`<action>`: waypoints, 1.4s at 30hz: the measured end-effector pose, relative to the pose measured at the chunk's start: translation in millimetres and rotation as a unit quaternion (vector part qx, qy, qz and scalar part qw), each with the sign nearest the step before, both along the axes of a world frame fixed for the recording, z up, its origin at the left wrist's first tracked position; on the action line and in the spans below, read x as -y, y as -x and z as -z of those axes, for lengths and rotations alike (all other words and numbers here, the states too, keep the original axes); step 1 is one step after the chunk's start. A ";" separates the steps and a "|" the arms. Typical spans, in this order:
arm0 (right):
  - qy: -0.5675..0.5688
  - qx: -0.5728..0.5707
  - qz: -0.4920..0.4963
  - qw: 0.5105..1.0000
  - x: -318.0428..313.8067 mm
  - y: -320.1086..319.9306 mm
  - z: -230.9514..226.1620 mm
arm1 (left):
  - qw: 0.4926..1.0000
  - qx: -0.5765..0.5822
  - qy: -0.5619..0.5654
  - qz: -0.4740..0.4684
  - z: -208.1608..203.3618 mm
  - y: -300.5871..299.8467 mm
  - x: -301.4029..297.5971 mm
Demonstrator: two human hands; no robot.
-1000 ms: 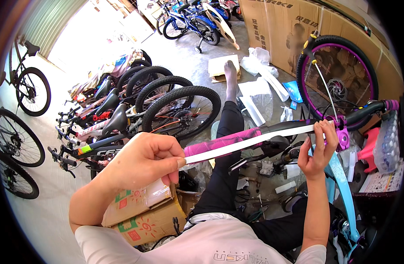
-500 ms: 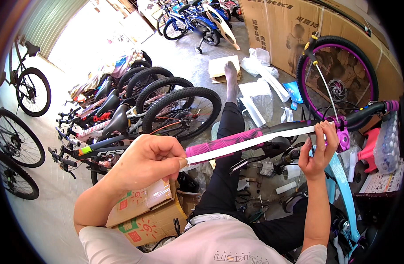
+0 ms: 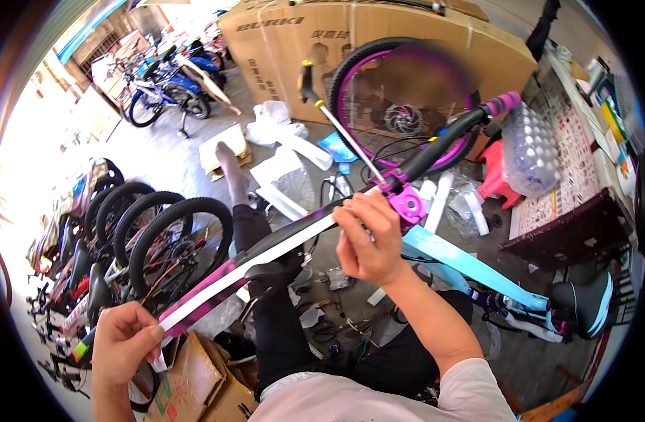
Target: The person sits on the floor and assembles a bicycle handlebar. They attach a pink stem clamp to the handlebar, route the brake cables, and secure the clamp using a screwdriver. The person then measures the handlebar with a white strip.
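Note:
A long flat white strip (image 3: 266, 253) is stretched taut along the handlebar (image 3: 294, 228), which is black in the middle and has a pink-and-black grip (image 3: 203, 299). My left hand (image 3: 125, 341) pinches the strip's lower end beside the end of that grip. With bent fingers, my right hand (image 3: 371, 235) holds the other end next to the magenta stem clamp (image 3: 407, 204); whether it also touches the bar is hidden. A T-handled tool (image 3: 347, 133) with yellow-and-black ends stands in the stem. The light blue bike frame (image 3: 470, 264) runs from below the stem to a black saddle (image 3: 582, 306).
Behind the stem, a purple-rimmed wheel (image 3: 336, 91) leans on a large cardboard box (image 3: 280, 53). Several bikes (image 3: 175, 204) lie packed together on the left. A red stool (image 3: 498, 176) and bubble wrap (image 3: 530, 151) stand right. Cardboard (image 3: 189, 380) lies below my left hand.
The view has swung to the right. The strip and handlebar now slant more steeply, my left hand being lower. Both hands keep hold of the strip's ends.

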State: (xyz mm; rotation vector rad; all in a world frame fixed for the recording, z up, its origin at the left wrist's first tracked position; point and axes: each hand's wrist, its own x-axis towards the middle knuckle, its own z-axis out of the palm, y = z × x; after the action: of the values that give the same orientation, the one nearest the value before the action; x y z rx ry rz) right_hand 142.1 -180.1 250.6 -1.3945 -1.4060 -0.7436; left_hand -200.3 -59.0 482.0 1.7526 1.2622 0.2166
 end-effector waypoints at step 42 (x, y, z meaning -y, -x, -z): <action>0.009 0.055 0.061 0.997 1.3 0.1 0.3 | 0.994 0.050 0.095 -0.009 0.8 -12.1 6.4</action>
State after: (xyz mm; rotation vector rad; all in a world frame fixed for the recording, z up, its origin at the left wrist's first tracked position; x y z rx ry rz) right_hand 142.0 -181.4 250.3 -1.4824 -1.4243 -0.9002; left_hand -188.2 -65.4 481.2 1.5491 1.1865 0.1858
